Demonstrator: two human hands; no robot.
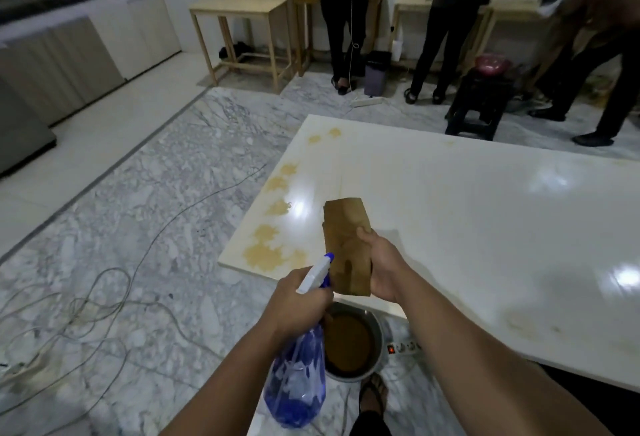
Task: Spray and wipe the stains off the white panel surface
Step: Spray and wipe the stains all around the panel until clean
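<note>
The white panel [467,213] lies flat in front of me, glossy, with several brownish-yellow stains [273,252] along its left edge and near corner. My left hand [298,300] grips the neck and trigger of a blue translucent spray bottle [298,380], its white and blue nozzle pointing up towards the panel's near left corner. My right hand [381,265] holds a folded brown cloth [346,245] by its right edge, lifted just above the panel near the stains.
A metal basin of brown water [353,345] and a power strip [405,347] sit on the marble floor under the panel's near edge. Cables [104,297] trail across the floor at left. A black stool [478,103], wooden tables [242,19] and three standing people [343,19] are beyond.
</note>
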